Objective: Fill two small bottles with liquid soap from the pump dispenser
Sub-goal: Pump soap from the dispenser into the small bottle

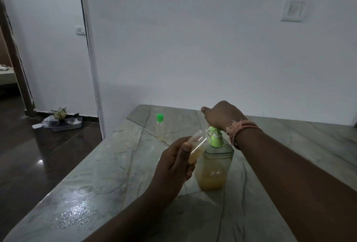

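A small bottle point(197, 146), part-filled, tilts toward one o'clock, mouth at the dispenser point(213, 166) spout, left hand point(173, 166) fingers wrapped around it; right hand point(222, 116) presses the pump, fingers hidden. Capped bottle point(160, 127) stands at eleven o'clock.

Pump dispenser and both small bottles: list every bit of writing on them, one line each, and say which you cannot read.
Pump dispenser: a small white sticker with reddish marks, too small and blurred to read.
Small bottle held in the left hand: no writing visible.
Capped bottle standing on the counter: no writing visible.
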`<state>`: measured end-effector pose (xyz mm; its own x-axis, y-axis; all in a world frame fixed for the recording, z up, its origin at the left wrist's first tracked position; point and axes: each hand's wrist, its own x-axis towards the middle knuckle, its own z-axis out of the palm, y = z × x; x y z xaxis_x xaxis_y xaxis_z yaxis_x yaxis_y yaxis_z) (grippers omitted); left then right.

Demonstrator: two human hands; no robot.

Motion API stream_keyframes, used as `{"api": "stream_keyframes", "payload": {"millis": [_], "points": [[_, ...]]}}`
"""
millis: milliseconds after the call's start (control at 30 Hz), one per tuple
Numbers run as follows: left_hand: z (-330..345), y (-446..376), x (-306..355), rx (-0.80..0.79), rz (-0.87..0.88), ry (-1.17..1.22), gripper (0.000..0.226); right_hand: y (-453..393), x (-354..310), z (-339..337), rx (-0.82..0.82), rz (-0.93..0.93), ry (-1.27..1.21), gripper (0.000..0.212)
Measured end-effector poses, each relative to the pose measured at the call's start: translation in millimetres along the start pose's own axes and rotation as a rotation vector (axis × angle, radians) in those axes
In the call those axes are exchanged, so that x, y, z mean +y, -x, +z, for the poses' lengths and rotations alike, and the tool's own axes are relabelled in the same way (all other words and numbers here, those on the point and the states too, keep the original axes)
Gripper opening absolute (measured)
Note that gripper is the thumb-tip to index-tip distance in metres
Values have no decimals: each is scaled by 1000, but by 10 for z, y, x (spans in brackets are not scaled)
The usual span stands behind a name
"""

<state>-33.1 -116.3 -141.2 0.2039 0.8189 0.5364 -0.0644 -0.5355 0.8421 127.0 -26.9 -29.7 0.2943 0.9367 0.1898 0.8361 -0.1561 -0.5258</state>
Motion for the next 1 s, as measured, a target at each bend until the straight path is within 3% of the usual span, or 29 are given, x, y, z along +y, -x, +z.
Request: {"api": "stream_keyframes", "payload": {"millis": [233,400,700,1000], "points": [[-15,17,-11,7,-8,1,45,158,-45,-30,47,-12,124,41],[-7,37,13,3,-26,-6,50,245,-153,-142,66,-110,247,43],[1,32,-45,-1,-48,-9,45,240,-68,-49,102,-74,163,36],[13,33,-12,2,-35,-3,59,264,-147,-145,126,-152,246,36]]}}
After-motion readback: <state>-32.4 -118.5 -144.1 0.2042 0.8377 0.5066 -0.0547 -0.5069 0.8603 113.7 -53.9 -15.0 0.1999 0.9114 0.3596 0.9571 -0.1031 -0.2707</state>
